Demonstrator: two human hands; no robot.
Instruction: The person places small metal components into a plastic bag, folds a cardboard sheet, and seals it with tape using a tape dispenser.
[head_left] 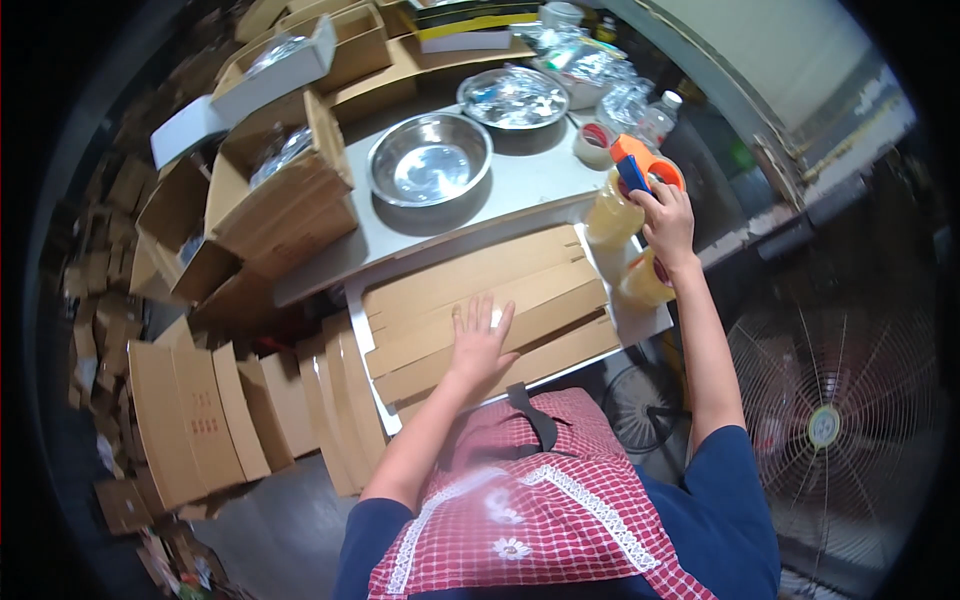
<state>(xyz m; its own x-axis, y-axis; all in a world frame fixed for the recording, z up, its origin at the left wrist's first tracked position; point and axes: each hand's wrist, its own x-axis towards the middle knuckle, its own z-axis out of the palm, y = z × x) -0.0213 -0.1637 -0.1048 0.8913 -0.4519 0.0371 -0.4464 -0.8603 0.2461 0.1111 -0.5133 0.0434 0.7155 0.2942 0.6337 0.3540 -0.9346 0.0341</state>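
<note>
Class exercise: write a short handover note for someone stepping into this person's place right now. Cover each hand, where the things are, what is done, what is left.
Left hand: flat, palm down on the stack of flattened cardboard boxes on the white board.
Right hand: gripping the orange tape dispenser, raised at the stack's far right, above two tape rolls.
Done: boxes lie stacked flat.
Left: no tape visibly applied yet; top box still unfolded.
</note>
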